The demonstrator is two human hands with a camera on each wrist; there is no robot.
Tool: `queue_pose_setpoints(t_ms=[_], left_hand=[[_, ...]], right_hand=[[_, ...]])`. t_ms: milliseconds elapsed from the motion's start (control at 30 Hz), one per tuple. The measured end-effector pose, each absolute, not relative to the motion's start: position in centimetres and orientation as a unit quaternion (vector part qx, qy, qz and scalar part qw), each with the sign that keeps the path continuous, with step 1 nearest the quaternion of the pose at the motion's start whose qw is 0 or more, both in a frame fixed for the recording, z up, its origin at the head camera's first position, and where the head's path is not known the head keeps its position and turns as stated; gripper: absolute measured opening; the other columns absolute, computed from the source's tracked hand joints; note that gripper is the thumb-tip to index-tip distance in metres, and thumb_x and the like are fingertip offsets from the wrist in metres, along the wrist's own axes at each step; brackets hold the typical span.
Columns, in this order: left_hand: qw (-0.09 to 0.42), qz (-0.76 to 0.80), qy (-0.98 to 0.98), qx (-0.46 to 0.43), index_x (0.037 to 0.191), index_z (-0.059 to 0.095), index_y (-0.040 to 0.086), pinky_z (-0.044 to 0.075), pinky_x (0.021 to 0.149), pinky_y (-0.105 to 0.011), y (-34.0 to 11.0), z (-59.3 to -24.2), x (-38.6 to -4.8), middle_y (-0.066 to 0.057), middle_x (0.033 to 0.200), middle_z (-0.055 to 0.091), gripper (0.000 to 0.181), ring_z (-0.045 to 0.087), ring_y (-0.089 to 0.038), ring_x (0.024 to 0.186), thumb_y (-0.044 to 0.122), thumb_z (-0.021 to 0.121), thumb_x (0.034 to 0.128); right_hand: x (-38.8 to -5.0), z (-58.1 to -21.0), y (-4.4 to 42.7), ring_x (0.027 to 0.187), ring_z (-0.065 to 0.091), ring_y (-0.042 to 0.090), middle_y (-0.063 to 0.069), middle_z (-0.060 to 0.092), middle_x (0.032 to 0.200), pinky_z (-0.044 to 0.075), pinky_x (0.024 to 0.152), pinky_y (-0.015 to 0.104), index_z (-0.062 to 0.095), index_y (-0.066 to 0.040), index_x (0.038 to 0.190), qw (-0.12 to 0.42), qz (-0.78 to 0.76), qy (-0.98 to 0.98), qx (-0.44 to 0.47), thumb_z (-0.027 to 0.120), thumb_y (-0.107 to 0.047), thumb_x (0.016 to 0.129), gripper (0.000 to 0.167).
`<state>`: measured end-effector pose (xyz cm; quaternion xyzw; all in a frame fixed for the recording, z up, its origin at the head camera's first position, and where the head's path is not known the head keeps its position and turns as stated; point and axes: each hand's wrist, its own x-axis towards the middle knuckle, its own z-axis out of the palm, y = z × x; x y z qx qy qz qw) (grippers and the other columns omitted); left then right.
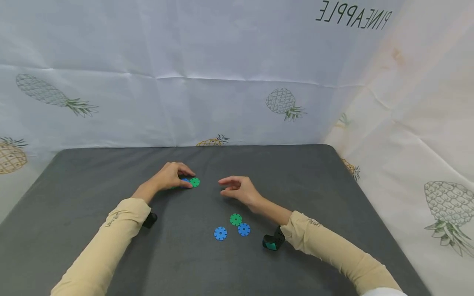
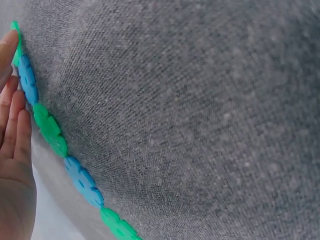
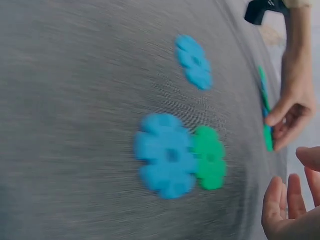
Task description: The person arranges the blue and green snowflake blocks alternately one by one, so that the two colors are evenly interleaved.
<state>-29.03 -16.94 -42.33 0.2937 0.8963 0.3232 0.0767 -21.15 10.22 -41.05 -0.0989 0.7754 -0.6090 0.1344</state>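
A row of alternating green and blue notched plastic discs, joined edge to edge (image 2: pixel 50 131), lies on the dark cloth under my left hand (image 1: pixel 172 176). The left thumb is on the near side and the fingers on the far side, pinching the row near its right-end green disc (image 1: pixel 194 182). To the right, my right hand (image 1: pixel 240 190) hovers with relaxed, slightly bent fingers and nothing in it. Closer to me lie a loose green disc (image 1: pixel 235 219), a blue disc (image 1: pixel 244 229) touching or overlapping its edge, and a separate blue disc (image 1: pixel 220 233).
A dark grey cloth covers the table (image 1: pixel 185 263). Behind and to the right hangs a white curtain (image 1: pixel 229 45) printed with pineapples. Black wrist cameras sit under both forearms, the right one (image 1: pixel 273 240) low over the cloth.
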Motion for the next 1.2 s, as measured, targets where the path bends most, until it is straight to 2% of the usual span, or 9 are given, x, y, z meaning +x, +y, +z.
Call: queue_pose_setpoints(t_ms=[67, 300, 467, 733, 1000, 1200], left_hand=[[0.081, 0.325, 0.895, 0.293, 0.107, 0.072, 0.001, 0.051, 0.090, -0.044, -16.9, -42.4, -29.0, -0.015, 0.110, 0.065, 0.034, 0.061, -0.033, 0.102, 0.014, 0.082, 0.0772], [0.082, 0.315, 0.898, 0.295, 0.105, 0.073, 0.002, 0.051, 0.090, -0.045, -17.0, -42.4, -28.9, -0.014, 0.110, 0.064, 0.030, 0.061, -0.033, 0.102, 0.014, 0.081, 0.0780], [0.084, 0.317, 0.900, 0.287, 0.103, 0.074, 0.004, 0.050, 0.091, -0.046, -16.9, -42.3, -28.7, -0.014, 0.110, 0.064, 0.028, 0.061, -0.032, 0.102, 0.013, 0.081, 0.0779], [0.087, 0.322, 0.898, 0.286, 0.102, 0.074, 0.004, 0.050, 0.091, -0.046, -16.7, -42.1, -28.7, -0.013, 0.109, 0.065, 0.029, 0.061, -0.031, 0.102, 0.015, 0.082, 0.0763], [0.088, 0.320, 0.897, 0.293, 0.102, 0.075, 0.005, 0.049, 0.092, -0.046, -16.9, -42.4, -29.0, -0.012, 0.108, 0.065, 0.029, 0.061, -0.032, 0.102, 0.017, 0.083, 0.0764], [0.066, 0.333, 0.882, 0.326, 0.098, 0.075, 0.008, 0.052, 0.086, -0.044, -16.9, -42.2, -28.9, -0.009, 0.103, 0.065, 0.028, 0.062, -0.029, 0.096, 0.025, 0.083, 0.0760]], right_hand=[[-20.2, -41.2, 10.9, 0.083, 0.061, 0.013, 0.021, 0.063, 0.118, 0.054, 0.080, 0.036, 0.063, 0.006, 0.119, 0.141, -0.608, 0.775, -0.100, 0.070, 0.000, 0.086, 0.034], [-17.4, -41.6, 12.6, 0.086, 0.061, 0.016, 0.021, 0.063, 0.115, 0.052, 0.075, 0.024, 0.064, 0.005, 0.118, 0.160, -0.602, 0.774, -0.111, 0.069, -0.002, 0.087, 0.032], [-15.7, -41.8, 13.5, 0.091, 0.061, 0.019, 0.020, 0.062, 0.117, 0.050, 0.074, 0.020, 0.064, 0.005, 0.118, 0.171, -0.604, 0.770, -0.116, 0.068, -0.001, 0.088, 0.031], [-13.8, -42.4, 15.2, 0.095, 0.060, 0.020, 0.022, 0.062, 0.116, 0.051, 0.077, 0.020, 0.063, 0.007, 0.116, 0.175, -0.612, 0.761, -0.125, 0.068, -0.001, 0.087, 0.030], [-13.4, -43.3, 16.7, 0.102, 0.060, 0.024, 0.018, 0.064, 0.116, 0.052, 0.082, 0.022, 0.064, 0.006, 0.115, 0.172, -0.597, 0.772, -0.133, 0.070, -0.001, 0.086, 0.030], [-13.5, -43.5, 16.7, 0.101, 0.059, 0.026, 0.019, 0.064, 0.113, 0.054, 0.080, 0.023, 0.065, 0.008, 0.112, 0.168, -0.590, 0.778, -0.138, 0.073, 0.005, 0.081, 0.032]])
